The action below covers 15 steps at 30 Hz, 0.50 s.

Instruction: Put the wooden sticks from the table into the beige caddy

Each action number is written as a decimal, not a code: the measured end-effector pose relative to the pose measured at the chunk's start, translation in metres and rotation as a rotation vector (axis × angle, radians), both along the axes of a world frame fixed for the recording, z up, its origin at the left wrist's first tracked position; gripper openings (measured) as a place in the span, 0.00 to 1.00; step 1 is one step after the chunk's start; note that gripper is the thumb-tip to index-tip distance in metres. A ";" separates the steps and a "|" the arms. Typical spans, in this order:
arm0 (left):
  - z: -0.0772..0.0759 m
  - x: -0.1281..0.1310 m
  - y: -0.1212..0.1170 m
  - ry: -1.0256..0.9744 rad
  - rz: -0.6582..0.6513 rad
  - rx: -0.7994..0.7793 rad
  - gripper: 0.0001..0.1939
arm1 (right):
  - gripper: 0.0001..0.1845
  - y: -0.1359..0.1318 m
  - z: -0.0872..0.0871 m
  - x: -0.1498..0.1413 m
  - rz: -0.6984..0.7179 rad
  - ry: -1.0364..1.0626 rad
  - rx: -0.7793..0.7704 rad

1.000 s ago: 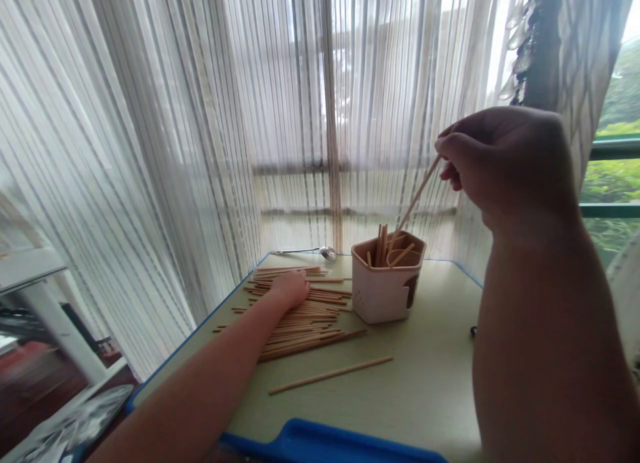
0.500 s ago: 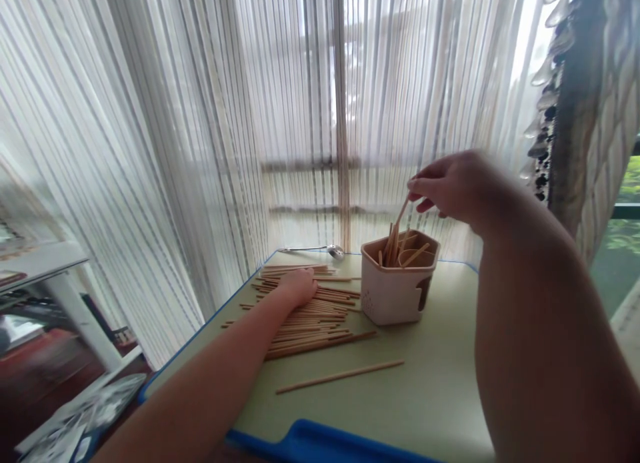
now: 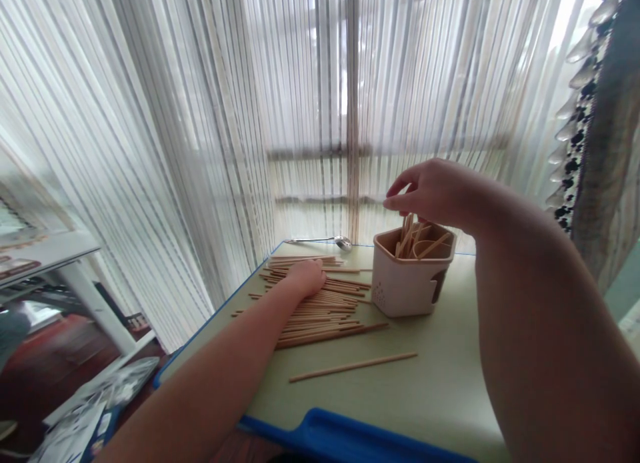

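Many wooden chopsticks (image 3: 320, 323) lie side by side in a loose row on the table. My left hand (image 3: 306, 278) rests on them with fingers curled down over some, the fingertips mostly hidden. A white holder with a brown rim (image 3: 403, 289) stands upright to the right of the row, with several sticks (image 3: 411, 239) upright or leaning inside. Just over its opening hovers my right hand (image 3: 425, 189), thumb and forefinger bent with a gap between them, no stick visible at their tips. One single chopstick (image 3: 353, 367) lies apart, nearer to me.
A metal slotted spoon (image 3: 343, 243) lies at the table's far edge. The pale green table (image 3: 440, 376) has a blue edge and a blue tray-like ledge (image 3: 370, 439) in front. Striped curtains (image 3: 310, 103) hang behind. A white desk (image 3: 60, 249) stands at left.
My right hand has moved lower and left over the holder, and the stick it pinched now stands in the holder, let go. My left hand stays on the chopsticks. The view has shifted slightly.
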<state>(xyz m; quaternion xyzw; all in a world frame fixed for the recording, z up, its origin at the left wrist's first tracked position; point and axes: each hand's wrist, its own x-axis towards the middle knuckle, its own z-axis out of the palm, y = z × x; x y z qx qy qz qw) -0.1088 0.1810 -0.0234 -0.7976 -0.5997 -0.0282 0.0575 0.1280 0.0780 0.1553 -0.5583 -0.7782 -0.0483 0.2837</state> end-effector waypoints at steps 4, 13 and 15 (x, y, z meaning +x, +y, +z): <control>0.001 -0.001 -0.001 -0.007 -0.002 -0.007 0.20 | 0.12 -0.007 -0.006 -0.024 0.043 -0.119 -0.160; 0.002 -0.002 -0.003 -0.026 -0.022 -0.011 0.20 | 0.13 -0.022 -0.012 -0.059 0.154 -0.202 -0.253; 0.003 -0.003 -0.002 -0.033 -0.021 -0.014 0.21 | 0.15 -0.024 -0.016 -0.070 0.254 -0.166 -0.364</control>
